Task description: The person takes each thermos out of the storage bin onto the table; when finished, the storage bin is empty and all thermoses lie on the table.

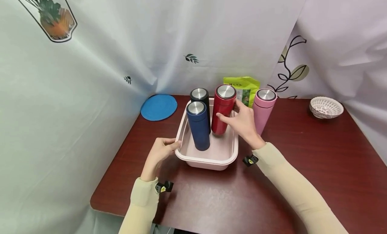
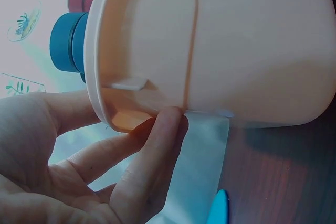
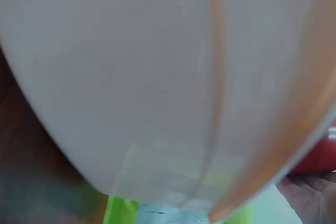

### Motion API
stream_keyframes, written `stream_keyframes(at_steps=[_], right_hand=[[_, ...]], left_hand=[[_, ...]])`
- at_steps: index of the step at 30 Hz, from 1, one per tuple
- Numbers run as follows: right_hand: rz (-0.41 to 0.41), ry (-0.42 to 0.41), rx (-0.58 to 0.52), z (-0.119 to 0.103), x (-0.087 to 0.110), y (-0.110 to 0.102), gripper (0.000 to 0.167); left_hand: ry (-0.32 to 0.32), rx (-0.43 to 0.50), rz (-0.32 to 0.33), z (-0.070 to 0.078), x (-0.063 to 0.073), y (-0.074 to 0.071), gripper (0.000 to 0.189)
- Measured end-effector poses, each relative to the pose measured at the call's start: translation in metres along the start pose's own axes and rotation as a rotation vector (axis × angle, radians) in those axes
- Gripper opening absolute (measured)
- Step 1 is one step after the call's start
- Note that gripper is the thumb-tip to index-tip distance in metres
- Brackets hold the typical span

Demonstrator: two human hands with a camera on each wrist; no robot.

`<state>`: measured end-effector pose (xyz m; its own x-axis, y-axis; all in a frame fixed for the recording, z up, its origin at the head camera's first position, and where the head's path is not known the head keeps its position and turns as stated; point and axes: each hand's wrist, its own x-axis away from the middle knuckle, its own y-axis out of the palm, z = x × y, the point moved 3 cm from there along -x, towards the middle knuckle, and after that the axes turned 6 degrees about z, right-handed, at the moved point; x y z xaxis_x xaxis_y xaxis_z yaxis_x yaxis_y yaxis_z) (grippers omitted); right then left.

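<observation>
A pale pink plastic basin (image 1: pixel 208 157) stands on the table with a blue bottle (image 1: pixel 199 129), a black bottle (image 1: pixel 203 96) and a red bottle (image 1: pixel 222 109) upright inside. My left hand (image 1: pixel 160 153) pinches the basin's left rim; in the left wrist view its thumb is at the rim and its fingers reach under the outer wall. My right hand (image 1: pixel 242 121) grips the red bottle from the right, thumb on the near side, most fingers hidden behind. A pink bottle (image 1: pixel 263 108) stands just right of that hand, outside the basin. In the right wrist view the basin's wall (image 3: pixel 131 77) fills most of the picture.
A green packet (image 1: pixel 246 84) leans behind the basin near the back wall. A round blue mat (image 1: pixel 159 107) lies at the back left of the dark red table (image 1: pixel 302 166). A white woven basket (image 1: pixel 326 108) sits at the back right.
</observation>
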<state>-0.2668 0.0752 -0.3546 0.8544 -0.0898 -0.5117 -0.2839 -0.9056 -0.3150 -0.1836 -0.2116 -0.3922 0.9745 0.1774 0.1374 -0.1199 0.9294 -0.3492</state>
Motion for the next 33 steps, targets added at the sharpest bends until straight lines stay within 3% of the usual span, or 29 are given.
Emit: stream_keyframes(at_steps=[9, 21, 33], right_hand=[[0.079, -0.108, 0.008, -0.031, 0.005, -0.028, 0.051], [0.093, -0.117, -0.178, -0.064, 0.011, -0.057, 0.055], [0.194, -0.138, -0.120, -0.069, 0.024, -0.086, 0.055]], left_hand=[[0.004, -0.004, -0.006, -0.002, 0.003, 0.000, 0.039], [0.006, -0.021, -0.013, 0.002, 0.002, 0.001, 0.040], [0.007, -0.015, -0.009, 0.000, -0.001, 0.002, 0.039]])
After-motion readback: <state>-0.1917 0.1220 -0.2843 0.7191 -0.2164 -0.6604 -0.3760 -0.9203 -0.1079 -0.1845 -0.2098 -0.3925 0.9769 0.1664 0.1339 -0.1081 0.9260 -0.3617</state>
